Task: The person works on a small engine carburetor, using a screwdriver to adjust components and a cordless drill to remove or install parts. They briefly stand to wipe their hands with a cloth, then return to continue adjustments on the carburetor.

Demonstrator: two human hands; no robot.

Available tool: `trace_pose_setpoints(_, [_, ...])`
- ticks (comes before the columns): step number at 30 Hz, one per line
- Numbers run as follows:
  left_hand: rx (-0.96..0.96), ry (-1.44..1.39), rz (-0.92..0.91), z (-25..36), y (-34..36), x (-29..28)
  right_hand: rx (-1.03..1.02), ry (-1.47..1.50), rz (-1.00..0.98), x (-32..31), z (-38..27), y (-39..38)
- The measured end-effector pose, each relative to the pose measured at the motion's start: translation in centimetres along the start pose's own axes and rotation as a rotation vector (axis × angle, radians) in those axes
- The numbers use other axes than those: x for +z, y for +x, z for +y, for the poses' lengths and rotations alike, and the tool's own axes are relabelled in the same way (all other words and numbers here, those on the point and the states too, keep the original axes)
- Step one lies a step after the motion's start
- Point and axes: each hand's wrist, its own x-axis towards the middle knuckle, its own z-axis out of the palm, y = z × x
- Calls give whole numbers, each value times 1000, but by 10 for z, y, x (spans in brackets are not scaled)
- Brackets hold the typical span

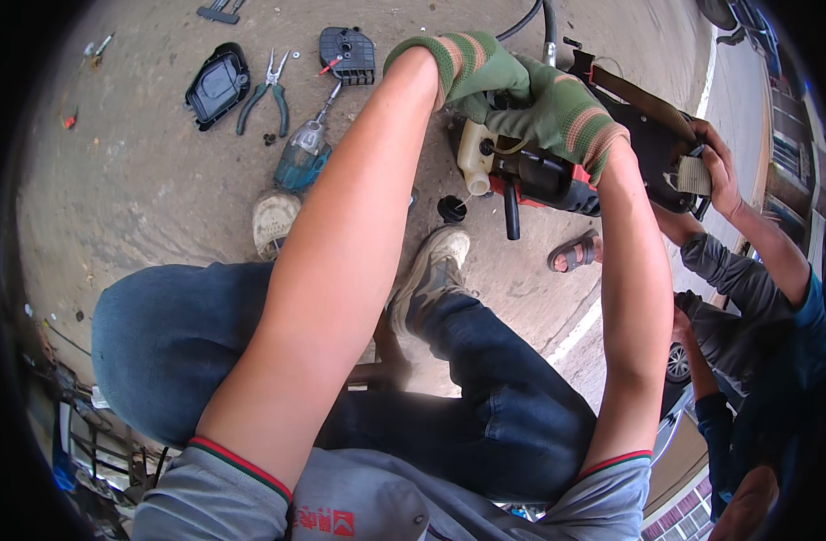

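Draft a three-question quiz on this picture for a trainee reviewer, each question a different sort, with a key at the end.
1. Multiple choice: what covers the left hand and the right hand?
A) Green gloves with paler stripes
B) Plain white gloves
C) Nothing; both are bare

2. True or false: the pliers are held in the left hand.

3. Fill in the blank: in the picture, the black cap shows just below the open neck of the pale ____.

Key:
1. A
2. False; the pliers lie on the ground.
3. Container
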Motion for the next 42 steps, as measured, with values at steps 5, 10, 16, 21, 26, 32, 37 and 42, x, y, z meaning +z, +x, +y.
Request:
trace_pose_setpoints(5, [220,-57,806,-21,-9,58,117,266,35,-7,52,1])
trace_pose_setpoints(10, [145,-380,646,-63,-57,76,92,266,90,-6,39,1])
trace_pose_setpoints(16, [256,-219,637,-74,-40,129,37,207,106,5,37,2])
trace_pose_setpoints(21, [214,-279,698,-79,-34,134,114,450,56,4,39,0])
trace_pose_setpoints(26, [179,-263,683,-75,-37,132,121,485,5,1,39,0])
trace_pose_setpoints(32, [229,-202,711,-68,-39,128,99,413,36,1,41,0])
trace_pose_setpoints(37, [265,-184,763,-67,-33,129,117,445,29,4,42,2])
trace_pose_setpoints(42, [227,-233,726,-67,-34,128,100,354,37,2,38,2])
